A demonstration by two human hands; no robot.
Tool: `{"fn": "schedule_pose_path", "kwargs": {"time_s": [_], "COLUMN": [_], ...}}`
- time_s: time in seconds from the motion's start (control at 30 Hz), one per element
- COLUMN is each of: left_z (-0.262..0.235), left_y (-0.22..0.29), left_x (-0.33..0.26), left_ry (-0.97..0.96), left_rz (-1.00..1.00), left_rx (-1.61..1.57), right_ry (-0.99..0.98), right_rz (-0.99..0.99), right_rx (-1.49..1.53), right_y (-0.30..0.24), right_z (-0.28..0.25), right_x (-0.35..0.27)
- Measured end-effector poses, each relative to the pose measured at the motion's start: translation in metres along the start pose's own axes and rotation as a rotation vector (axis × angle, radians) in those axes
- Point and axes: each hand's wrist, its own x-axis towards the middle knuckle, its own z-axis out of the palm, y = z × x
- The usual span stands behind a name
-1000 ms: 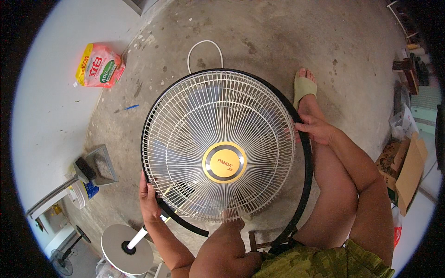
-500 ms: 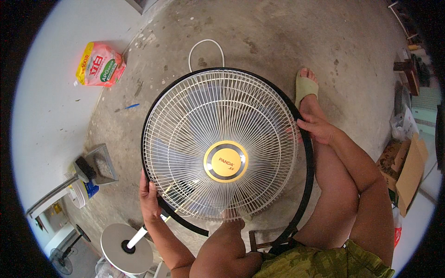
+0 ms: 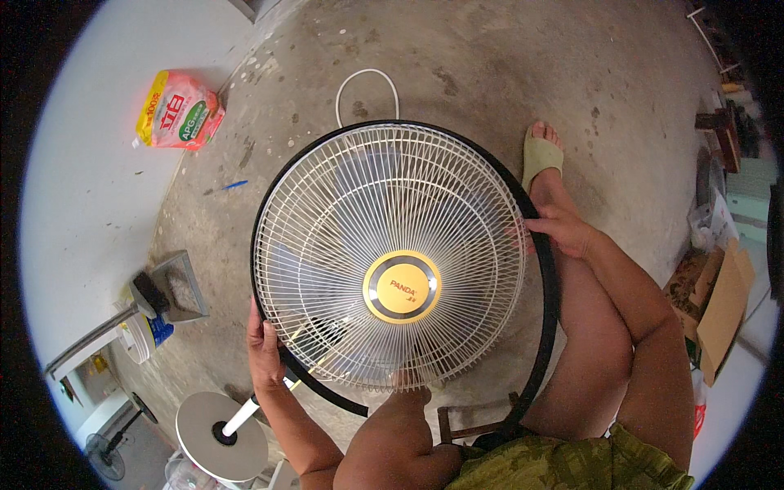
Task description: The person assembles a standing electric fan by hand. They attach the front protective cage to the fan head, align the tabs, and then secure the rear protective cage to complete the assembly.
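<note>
A round fan grille (image 3: 392, 204) of pale wires, with a yellow disc (image 3: 402, 286) at its centre, stands upright before me. Translucent blades show dimly behind the wires. A black rim band (image 3: 549, 314) sits against the grille along the top and upper left, but its lower ends hang away from it, with a gap at the bottom. My left hand (image 3: 264, 353) is closed on the band and grille edge at the lower left, thumb in front. At the right, my right hand (image 3: 565, 233) pinches the band, its thumb near the wires and its other fingers partly hidden behind.
A white pole with a round base (image 3: 220, 437) lies at the lower left. By the left wall are a pink pouch (image 3: 184, 110), a blue pen (image 3: 234, 185), a dustpan (image 3: 181, 286) and a bucket (image 3: 143, 339). At right stands a cardboard box (image 3: 723, 298). A white cord (image 3: 367, 73) loops beyond the fan.
The fan and most of the surroundings appear shifted slightly within the view. Both hands keep their hold on the rim, and the band's lower ends still hang free.
</note>
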Motion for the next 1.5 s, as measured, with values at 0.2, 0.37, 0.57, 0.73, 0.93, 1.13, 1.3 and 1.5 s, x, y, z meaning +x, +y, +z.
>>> {"fn": "schedule_pose_path", "kwargs": {"time_s": [0.2, 0.37, 0.57, 0.73, 0.93, 1.13, 1.3, 1.5], "left_z": [-0.002, 0.0, 0.0, 0.002, 0.008, 0.008, 0.007, 0.008], "left_y": [0.001, 0.0, 0.0, 0.003, 0.005, 0.006, 0.006, 0.008], "left_x": [0.0, 0.002, 0.002, 0.002, 0.003, 0.003, 0.001, 0.001], "left_ry": [-0.044, -0.065, -0.029, -0.045, -0.058, -0.057, -0.047, -0.031], "left_rz": [0.023, 0.022, 0.001, 0.004, 0.006, 0.02, 0.012, 0.035], "left_rx": [0.007, -0.022, -0.005, -0.025, -0.043, -0.037, -0.044, -0.023], "right_ry": [0.067, 0.149, 0.122, 0.078, 0.224, 0.207, 0.149, 0.084], "right_rz": [-0.045, -0.025, 0.032, 0.082, 0.061, 0.059, 0.11, 0.083], "right_rx": [-0.006, 0.101, 0.14, 0.128, 0.061, 0.063, 0.037, 0.071], "right_y": [-0.004, -0.006, 0.002, 0.002, 0.038, 0.042, 0.019, 0.01], "right_z": [0.01, 0.015, 0.002, -0.003, -0.03, -0.034, -0.017, -0.009], "right_x": [-0.004, -0.007, -0.001, 0.0, 0.021, 0.025, 0.011, 0.007]}}
